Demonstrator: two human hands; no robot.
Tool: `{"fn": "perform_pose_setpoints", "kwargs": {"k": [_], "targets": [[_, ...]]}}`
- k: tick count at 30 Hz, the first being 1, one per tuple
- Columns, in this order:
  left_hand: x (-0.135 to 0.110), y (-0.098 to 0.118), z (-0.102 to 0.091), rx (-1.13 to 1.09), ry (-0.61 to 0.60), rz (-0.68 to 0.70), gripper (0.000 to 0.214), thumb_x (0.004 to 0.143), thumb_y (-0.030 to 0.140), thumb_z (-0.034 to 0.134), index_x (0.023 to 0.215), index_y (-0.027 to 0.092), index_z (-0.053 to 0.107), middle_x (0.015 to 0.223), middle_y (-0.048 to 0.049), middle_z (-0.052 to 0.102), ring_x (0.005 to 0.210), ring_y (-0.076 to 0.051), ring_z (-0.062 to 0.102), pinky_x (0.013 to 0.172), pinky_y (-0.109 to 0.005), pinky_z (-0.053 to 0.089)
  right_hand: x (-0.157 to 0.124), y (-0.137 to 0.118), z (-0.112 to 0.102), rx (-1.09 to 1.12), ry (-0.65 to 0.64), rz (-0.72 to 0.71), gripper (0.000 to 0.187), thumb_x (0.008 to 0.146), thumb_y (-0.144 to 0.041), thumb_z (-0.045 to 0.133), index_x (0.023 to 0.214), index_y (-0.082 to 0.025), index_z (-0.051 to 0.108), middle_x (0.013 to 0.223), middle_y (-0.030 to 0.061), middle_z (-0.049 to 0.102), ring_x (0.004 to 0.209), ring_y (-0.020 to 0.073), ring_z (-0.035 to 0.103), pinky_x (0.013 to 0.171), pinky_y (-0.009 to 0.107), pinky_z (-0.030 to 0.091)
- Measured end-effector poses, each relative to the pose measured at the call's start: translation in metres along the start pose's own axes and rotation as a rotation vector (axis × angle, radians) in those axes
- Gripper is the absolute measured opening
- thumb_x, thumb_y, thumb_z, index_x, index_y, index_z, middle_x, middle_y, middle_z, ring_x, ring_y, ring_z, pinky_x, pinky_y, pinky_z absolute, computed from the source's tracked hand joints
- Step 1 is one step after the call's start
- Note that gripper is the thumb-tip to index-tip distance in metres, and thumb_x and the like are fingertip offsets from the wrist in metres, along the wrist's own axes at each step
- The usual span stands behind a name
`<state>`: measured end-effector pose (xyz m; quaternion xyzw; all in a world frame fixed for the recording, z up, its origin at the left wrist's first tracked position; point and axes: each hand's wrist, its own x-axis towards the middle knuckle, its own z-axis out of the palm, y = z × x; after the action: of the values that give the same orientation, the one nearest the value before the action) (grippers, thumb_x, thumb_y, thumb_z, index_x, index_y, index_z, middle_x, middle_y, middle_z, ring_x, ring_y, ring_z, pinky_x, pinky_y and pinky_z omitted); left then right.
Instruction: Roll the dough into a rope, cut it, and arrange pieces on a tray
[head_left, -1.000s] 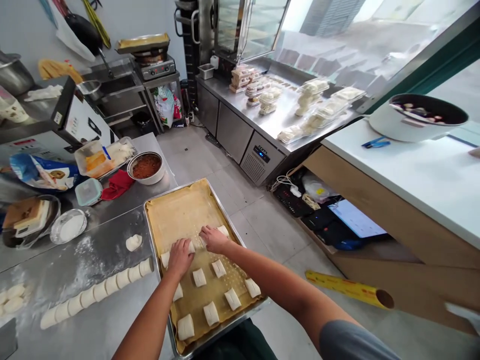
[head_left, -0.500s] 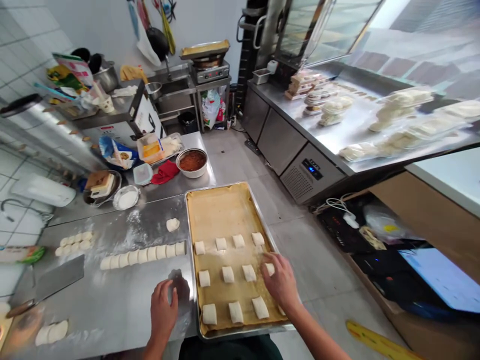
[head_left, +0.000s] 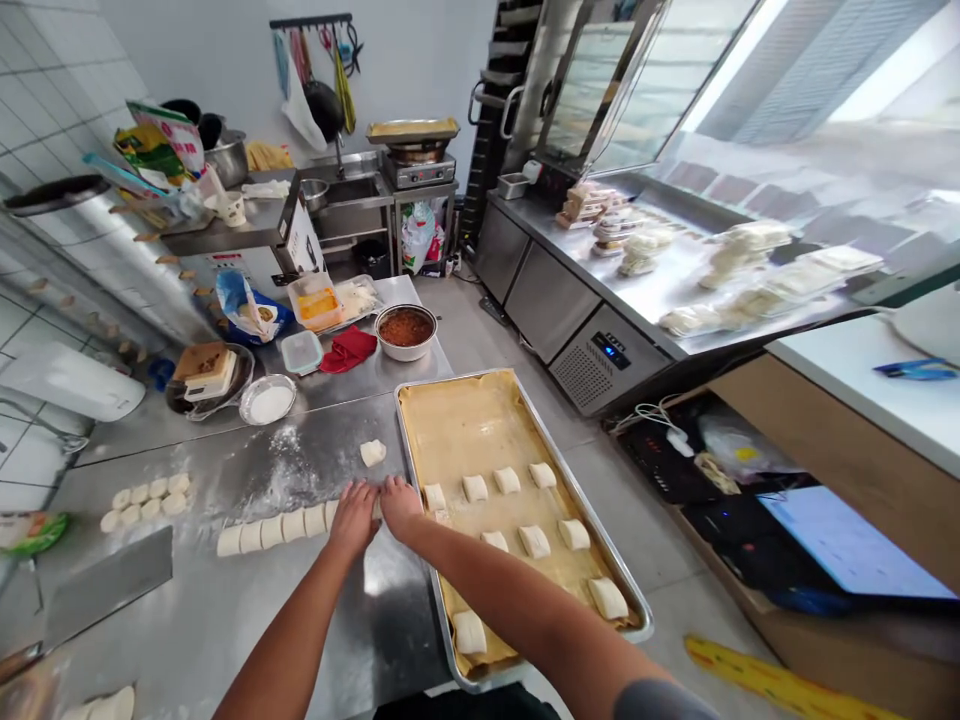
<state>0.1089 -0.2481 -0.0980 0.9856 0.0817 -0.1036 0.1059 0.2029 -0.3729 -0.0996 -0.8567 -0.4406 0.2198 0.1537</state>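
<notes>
The left hand and right hand are resting close together at the end of a row of dough pieces on the floured steel table — whether they are gripping a piece is hidden — just beside a parchment-lined sheet pan.

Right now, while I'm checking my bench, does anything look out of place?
One dough piece sits alone on the floured bench, apart from the neat row of dough. It looks odd because it's stray and rounder than the cut pieces.

Bright daylight from the window glares; edges bow, perhaps slightly blurred.
</notes>
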Motion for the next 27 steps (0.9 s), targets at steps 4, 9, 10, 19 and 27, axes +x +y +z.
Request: {"fn": "perform_pose_setpoints", "kwargs": {"k": [4, 9, 10, 19, 27], "targets": [[-0.004, 0.000, 0.001, -0.015, 0.013, 0.010, 0.053, 0.077, 0.016, 0.064, 0.130, 0.018, 0.066, 0.135, -0.0119, 0.071, 0.139, -0.029, 0.056, 0.128, -0.050, 0.031, -0.014, -0.004, -0.001, -0.033, -0.020, 0.007, 0.034, 0.091, -0.010, 0.053, 0.121, -0.009, 0.067, 0.123, 0.0212, 0.066, 0.114, 0.0326, 0.064, 0.087, 0.044, 0.060], [-0.013, 0.018, -0.008, -0.010, 0.103, -0.008, 0.048, 0.086, 0.022, 0.062, 0.133, 0.017, 0.064, 0.132, -0.0144, 0.070, 0.132, -0.033, 0.059, 0.120, -0.055, 0.037, -0.071, 0.048, -0.032, 0.057, 0.043, -0.059, 0.047, 0.081, -0.022, 0.069, 0.127, -0.030, 0.065, 0.127, 0.0110, 0.066, 0.118, 0.0264, 0.063, 0.097, 0.038, 0.057], [-0.010, 0.024, -0.011, -0.003, 0.135, -0.015, 0.048, 0.088, 0.026, 0.062, 0.135, 0.016, 0.062, 0.132, -0.0154, 0.070, 0.130, -0.034, 0.060, 0.118, -0.056, 0.038, -0.082, 0.069, -0.043, 0.095, 0.071, -0.062, 0.050, 0.080, -0.023, 0.070, 0.129, -0.032, 0.064, 0.128, 0.0107, 0.066, 0.120, 0.0255, 0.063, 0.099, 0.035, 0.056], [0.118, 0.102, -0.011, 0.061, 0.118, 0.178, 0.059, 0.088, 0.027, 0.065, 0.146, 0.017, 0.057, 0.143, -0.0141, 0.066, 0.142, -0.029, 0.053, 0.129, -0.047, 0.030, -0.093, 0.312, -0.105, 0.023, 0.019, 0.083, 0.056, 0.078, -0.016, 0.066, 0.134, -0.011, 0.060, 0.128, 0.0167, 0.063, 0.118, 0.0290, 0.062, 0.102, 0.038, 0.053], [0.156, 0.104, 0.014, 0.119, 0.048, 0.112, 0.054, 0.087, 0.021, 0.060, 0.141, 0.021, 0.060, 0.133, -0.0111, 0.072, 0.149, -0.030, 0.047, 0.132, -0.059, 0.015, -0.072, 0.401, -0.082, -0.045, -0.047, 0.060, 0.048, 0.079, -0.018, 0.070, 0.127, -0.017, 0.063, 0.131, 0.0147, 0.062, 0.119, 0.0298, 0.061, 0.091, 0.035, 0.055]]}}
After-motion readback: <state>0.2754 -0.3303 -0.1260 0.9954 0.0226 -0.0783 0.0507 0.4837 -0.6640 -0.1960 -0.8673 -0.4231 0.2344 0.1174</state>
